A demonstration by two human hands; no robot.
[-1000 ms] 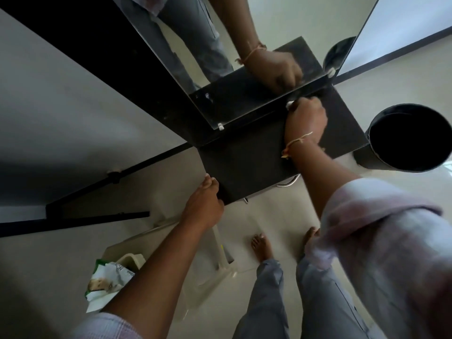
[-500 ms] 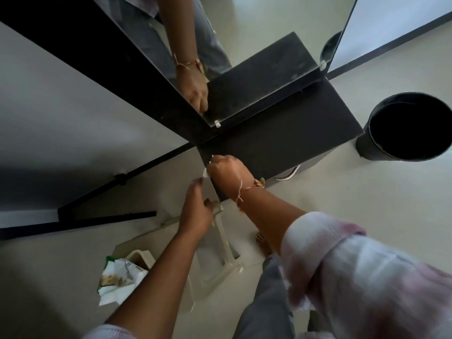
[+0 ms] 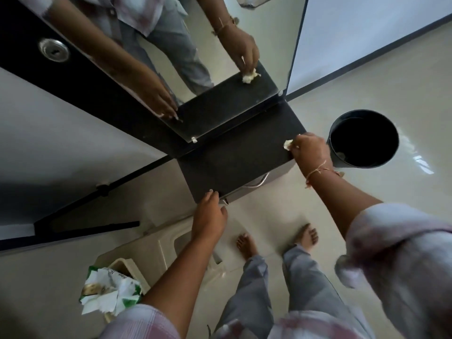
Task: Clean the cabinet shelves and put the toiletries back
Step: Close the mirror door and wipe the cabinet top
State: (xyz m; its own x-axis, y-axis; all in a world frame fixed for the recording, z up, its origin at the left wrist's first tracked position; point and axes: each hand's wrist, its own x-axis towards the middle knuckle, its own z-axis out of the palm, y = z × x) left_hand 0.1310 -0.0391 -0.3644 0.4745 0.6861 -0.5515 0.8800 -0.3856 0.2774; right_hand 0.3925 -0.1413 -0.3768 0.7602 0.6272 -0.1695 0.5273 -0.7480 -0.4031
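Observation:
A dark cabinet top [image 3: 239,157] juts out below a mirror [image 3: 195,57]. My right hand [image 3: 310,150] is at its right edge, shut on a small crumpled white wipe [image 3: 287,144] that touches the surface. The fingertips of my left hand [image 3: 210,216] rest on the near left corner of the top, with nothing in them. The mirror shows both hands and the wipe reflected. No toiletries are in view.
A black bucket [image 3: 364,138] stands on the floor just right of the cabinet. A pale plastic stool [image 3: 171,243] holds a green and white pack of wipes [image 3: 110,289] at lower left. A metal handle [image 3: 259,182] shows under the top. My bare feet stand on the pale floor.
My right hand has swept with the wipe from the near left corner across to the right edge of the top. My left hand has come to rest on the near corner.

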